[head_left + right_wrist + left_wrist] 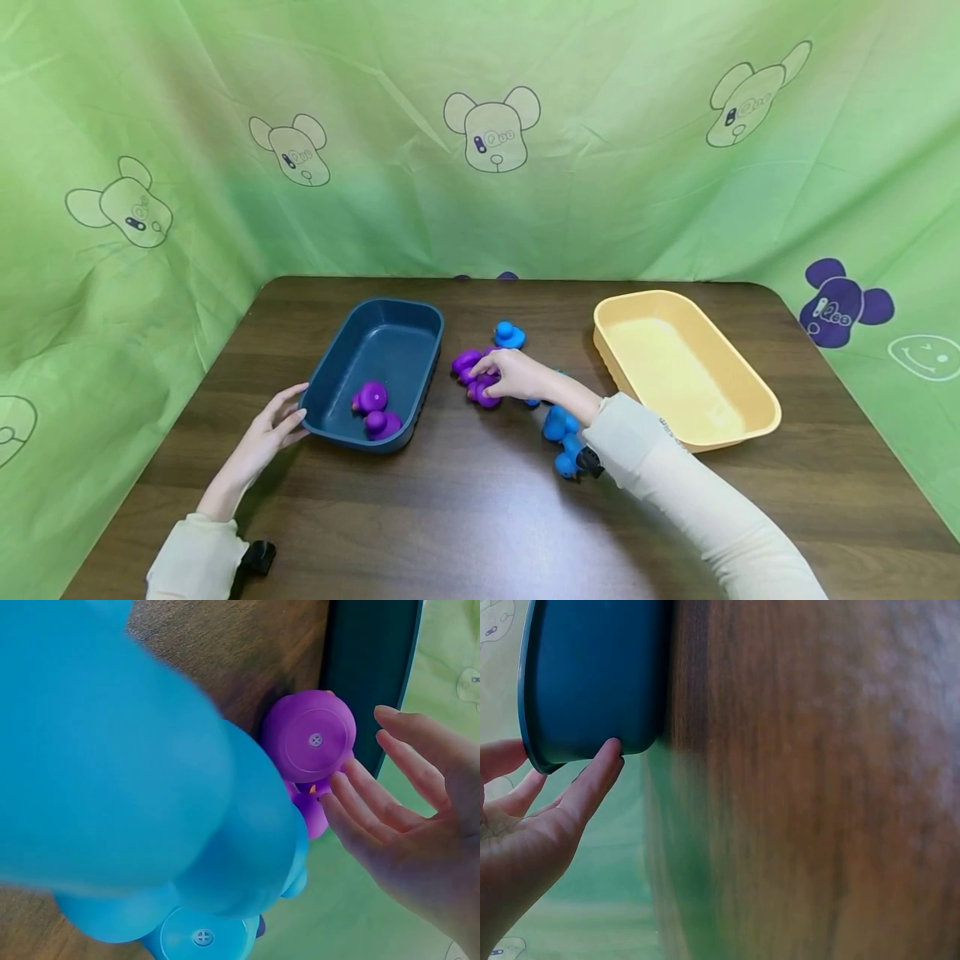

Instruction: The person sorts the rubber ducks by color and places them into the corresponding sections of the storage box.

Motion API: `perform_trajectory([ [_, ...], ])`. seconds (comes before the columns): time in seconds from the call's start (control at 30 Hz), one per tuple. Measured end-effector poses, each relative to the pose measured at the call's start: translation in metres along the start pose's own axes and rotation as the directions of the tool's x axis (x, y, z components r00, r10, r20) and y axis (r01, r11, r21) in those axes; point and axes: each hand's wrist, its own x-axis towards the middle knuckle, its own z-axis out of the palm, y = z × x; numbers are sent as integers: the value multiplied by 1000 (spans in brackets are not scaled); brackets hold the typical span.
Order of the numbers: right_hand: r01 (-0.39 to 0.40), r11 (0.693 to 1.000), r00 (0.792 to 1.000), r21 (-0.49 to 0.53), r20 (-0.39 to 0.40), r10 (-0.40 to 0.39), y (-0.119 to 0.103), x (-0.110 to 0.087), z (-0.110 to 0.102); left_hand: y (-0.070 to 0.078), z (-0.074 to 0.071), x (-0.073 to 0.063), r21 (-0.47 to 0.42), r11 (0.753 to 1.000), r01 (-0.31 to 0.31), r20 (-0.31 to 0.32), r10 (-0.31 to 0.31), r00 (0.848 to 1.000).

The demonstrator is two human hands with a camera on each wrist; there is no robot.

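Observation:
My left hand point(270, 429) is at the near left corner of the dark blue basin point(322, 379), thumb at the rim, other fingers against the outer wall point(600, 690). Two purple rubber ducks point(370, 397) lie inside this basin. Over a cluster of purple rubber ducks point(467, 361) on the table reaches my right hand point(513, 373). In the right wrist view its fingers point(360, 791) are spread, their tips close to a purple duck point(311, 742) lying with its base toward the camera. Nothing is gripped there. The hand hides part of the cluster.
Several blue rubber ducks point(561, 423) lie under and beside the right forearm, and one blue duck point(509, 335) sits behind the purple cluster. A pale yellow basin point(611, 354) stands at the right on the brown wooden table point(420, 533). Green printed cloth point(390, 217) hangs behind.

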Motion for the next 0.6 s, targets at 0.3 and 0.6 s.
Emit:
perform_trajectory([
  [0.3,-1,999,1000,-53,11,1,3,3,-1,-3,-2,1,7,1000,-7,12,6,1000],
  [0.6,-48,996,996,-71,66,53,6,5,-2,-4,-4,2,12,1000,4,4,-4,1000],
])
